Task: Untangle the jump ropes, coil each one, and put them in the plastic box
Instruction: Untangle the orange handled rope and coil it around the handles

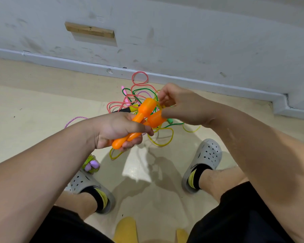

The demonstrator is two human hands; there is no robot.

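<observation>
Gripping both orange handles [146, 106], the left hand [119, 130] steadies them while the right hand [181, 106] pinches the yellow rope [161, 146]. Untangling appears under way. Next, that rope needs drawing free of the tangle [137, 95] before coiling.

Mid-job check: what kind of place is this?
Likely a bare indoor room, seen at floor level: a scuffed white wall with a baseboard, a beige floor, and tangled jump ropes lying on it.

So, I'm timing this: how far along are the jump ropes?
Done: one coiled bundle with purple handles lies by the left shoe. In hand: left hand grips both orange handles; right hand pinches a yellow rope. Left: the pink, green and purple tangle on the floor; no box in view.
</observation>
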